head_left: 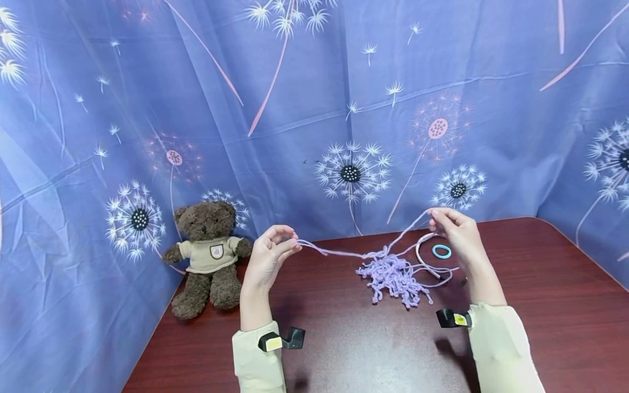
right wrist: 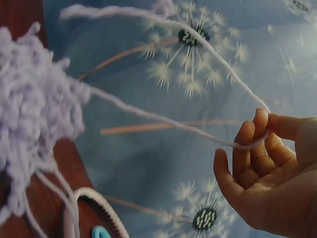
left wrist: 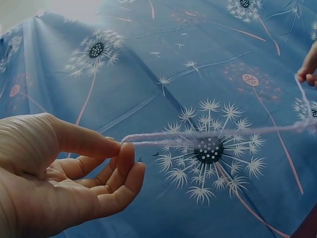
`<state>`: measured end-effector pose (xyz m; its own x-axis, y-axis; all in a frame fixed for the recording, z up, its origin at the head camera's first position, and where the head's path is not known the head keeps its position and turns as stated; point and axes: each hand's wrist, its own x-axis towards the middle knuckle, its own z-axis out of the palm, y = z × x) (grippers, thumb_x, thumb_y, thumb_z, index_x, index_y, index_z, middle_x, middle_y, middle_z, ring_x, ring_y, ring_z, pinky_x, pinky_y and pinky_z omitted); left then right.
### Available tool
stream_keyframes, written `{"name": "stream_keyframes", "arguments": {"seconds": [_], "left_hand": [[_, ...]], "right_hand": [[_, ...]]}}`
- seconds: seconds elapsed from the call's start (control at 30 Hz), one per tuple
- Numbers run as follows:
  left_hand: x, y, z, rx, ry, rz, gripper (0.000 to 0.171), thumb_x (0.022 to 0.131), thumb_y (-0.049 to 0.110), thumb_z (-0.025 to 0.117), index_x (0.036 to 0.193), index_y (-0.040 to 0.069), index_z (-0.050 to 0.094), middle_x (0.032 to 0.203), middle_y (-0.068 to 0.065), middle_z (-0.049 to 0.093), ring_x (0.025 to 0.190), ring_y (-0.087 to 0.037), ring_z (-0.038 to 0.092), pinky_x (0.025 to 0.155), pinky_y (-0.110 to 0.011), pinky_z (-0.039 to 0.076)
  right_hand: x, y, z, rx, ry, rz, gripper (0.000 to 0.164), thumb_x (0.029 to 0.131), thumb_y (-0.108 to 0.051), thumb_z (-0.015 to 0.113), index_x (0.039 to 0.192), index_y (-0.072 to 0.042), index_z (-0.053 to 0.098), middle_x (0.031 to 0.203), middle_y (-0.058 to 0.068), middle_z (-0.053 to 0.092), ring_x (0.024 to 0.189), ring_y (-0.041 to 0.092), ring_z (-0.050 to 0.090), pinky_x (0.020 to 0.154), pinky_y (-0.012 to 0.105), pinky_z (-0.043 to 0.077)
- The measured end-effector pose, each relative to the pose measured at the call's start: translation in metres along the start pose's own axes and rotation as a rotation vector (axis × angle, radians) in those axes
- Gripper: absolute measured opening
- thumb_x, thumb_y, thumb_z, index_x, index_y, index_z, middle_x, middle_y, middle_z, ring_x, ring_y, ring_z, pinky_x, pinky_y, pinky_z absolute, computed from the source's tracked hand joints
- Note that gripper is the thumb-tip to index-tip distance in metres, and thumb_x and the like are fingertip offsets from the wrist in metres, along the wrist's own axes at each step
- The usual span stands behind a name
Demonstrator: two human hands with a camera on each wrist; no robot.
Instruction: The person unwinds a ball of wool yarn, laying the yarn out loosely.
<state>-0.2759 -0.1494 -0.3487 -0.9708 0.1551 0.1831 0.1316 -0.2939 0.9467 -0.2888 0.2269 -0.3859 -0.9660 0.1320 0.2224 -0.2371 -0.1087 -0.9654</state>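
Note:
A bunch of curly lilac yarn (head_left: 393, 277) hangs between the two hands over the table. My left hand (head_left: 267, 254) pinches a doubled yarn strand (left wrist: 168, 135) between thumb and index finger, and the strand stretches across to a knot at the top of the bunch. Off to the right and higher, my right hand (head_left: 457, 229) pinches another strand (right wrist: 228, 69) at its thumb and index fingertips. In the right wrist view that strand bends at the fingers and runs back to the curly bunch.
Behind the yarn on the table (head_left: 540, 305) lie a pale headband (head_left: 423, 261) and a turquoise ring-shaped hair tie (head_left: 441, 251). A brown teddy bear (head_left: 208, 256) in a beige top sits at the left. Blue dandelion-print cloth (head_left: 304, 180) hangs behind the table.

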Motion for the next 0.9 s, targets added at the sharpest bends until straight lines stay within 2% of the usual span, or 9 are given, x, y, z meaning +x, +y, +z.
{"name": "stream_keyframes", "arguments": {"seconds": [0.23, 0.33, 0.43, 0.5, 0.57, 0.67, 0.73, 0.8, 0.9], "left_hand": [[-0.001, 0.001, -0.001, 0.000, 0.013, 0.021, 0.029, 0.089, -0.014, 0.051, 0.092, 0.013, 0.061, 0.083, 0.002, 0.063, 0.077, -0.010, 0.063, 0.079, -0.024, 0.058], [0.001, -0.001, 0.001, 0.001, 0.011, 0.020, 0.029, 0.089, -0.014, 0.051, 0.092, 0.013, 0.061, 0.083, 0.002, 0.063, 0.077, -0.010, 0.063, 0.078, -0.024, 0.058], [0.004, -0.006, 0.004, 0.015, -0.013, 0.002, 0.027, 0.089, -0.013, 0.052, 0.093, 0.012, 0.061, 0.084, 0.003, 0.063, 0.078, -0.009, 0.063, 0.078, -0.023, 0.058], [0.007, -0.012, 0.006, 0.042, -0.042, -0.023, 0.022, 0.090, -0.012, 0.053, 0.096, 0.008, 0.060, 0.085, 0.003, 0.063, 0.079, -0.009, 0.063, 0.079, -0.023, 0.057], [0.012, -0.019, 0.006, 0.107, -0.072, -0.063, 0.018, 0.089, -0.010, 0.054, 0.101, 0.003, 0.058, 0.084, 0.004, 0.063, 0.078, -0.008, 0.064, 0.079, -0.022, 0.057], [0.017, -0.029, 0.002, 0.240, -0.097, -0.137, 0.020, 0.089, -0.010, 0.057, 0.108, -0.005, 0.056, 0.080, 0.006, 0.062, 0.075, -0.006, 0.064, 0.077, -0.020, 0.056], [0.020, -0.036, -0.002, 0.314, -0.108, -0.181, 0.023, 0.088, -0.010, 0.058, 0.111, -0.007, 0.055, 0.078, 0.007, 0.062, 0.074, -0.005, 0.064, 0.076, -0.020, 0.056], [0.022, -0.041, -0.006, 0.355, -0.118, -0.205, 0.025, 0.087, -0.010, 0.058, 0.112, -0.008, 0.055, 0.079, 0.006, 0.062, 0.075, -0.006, 0.064, 0.076, -0.020, 0.055], [0.025, -0.048, -0.012, 0.365, -0.121, -0.210, 0.027, 0.085, -0.012, 0.058, 0.112, -0.010, 0.054, 0.080, 0.005, 0.062, 0.076, -0.006, 0.062, 0.075, -0.020, 0.055]], "right_hand": [[0.003, 0.012, -0.020, -0.010, 0.065, 0.037, 0.021, 0.098, -0.022, 0.059, 0.084, -0.032, 0.071, 0.072, -0.017, 0.066, 0.067, -0.005, 0.062, 0.066, 0.009, 0.052], [0.005, 0.017, -0.020, -0.047, 0.050, 0.065, 0.027, 0.099, -0.020, 0.057, 0.080, -0.036, 0.070, 0.071, -0.020, 0.065, 0.069, -0.006, 0.061, 0.067, 0.008, 0.053], [0.007, 0.022, -0.016, -0.133, 0.008, 0.091, 0.028, 0.099, -0.021, 0.055, 0.080, -0.038, 0.067, 0.073, -0.024, 0.065, 0.072, -0.008, 0.061, 0.068, 0.007, 0.052], [0.008, 0.024, -0.011, -0.205, -0.027, 0.101, 0.021, 0.100, -0.022, 0.054, 0.086, -0.031, 0.068, 0.074, -0.026, 0.064, 0.073, -0.009, 0.060, 0.068, 0.008, 0.052], [0.009, 0.026, -0.007, -0.293, -0.080, 0.101, 0.018, 0.100, -0.023, 0.053, 0.098, -0.019, 0.070, 0.075, -0.028, 0.062, 0.076, -0.009, 0.059, 0.069, 0.009, 0.052], [0.009, 0.027, -0.003, -0.422, -0.167, 0.107, 0.034, 0.101, -0.025, 0.051, 0.117, 0.002, 0.063, 0.081, -0.027, 0.062, 0.080, -0.010, 0.059, 0.073, 0.011, 0.051], [0.009, 0.028, -0.004, -0.513, -0.226, 0.106, 0.042, 0.102, -0.027, 0.050, 0.125, 0.007, 0.058, 0.091, -0.016, 0.070, 0.086, -0.009, 0.060, 0.076, 0.015, 0.052], [0.008, 0.027, -0.006, -0.588, -0.265, 0.109, 0.044, 0.102, -0.030, 0.049, 0.127, 0.005, 0.059, 0.105, 0.000, 0.073, 0.093, -0.004, 0.062, 0.080, 0.021, 0.052], [0.008, 0.027, -0.008, -0.672, -0.300, 0.106, 0.043, 0.102, -0.032, 0.049, 0.127, 0.000, 0.060, 0.124, 0.019, 0.066, 0.103, 0.009, 0.064, 0.082, 0.030, 0.052]]}}
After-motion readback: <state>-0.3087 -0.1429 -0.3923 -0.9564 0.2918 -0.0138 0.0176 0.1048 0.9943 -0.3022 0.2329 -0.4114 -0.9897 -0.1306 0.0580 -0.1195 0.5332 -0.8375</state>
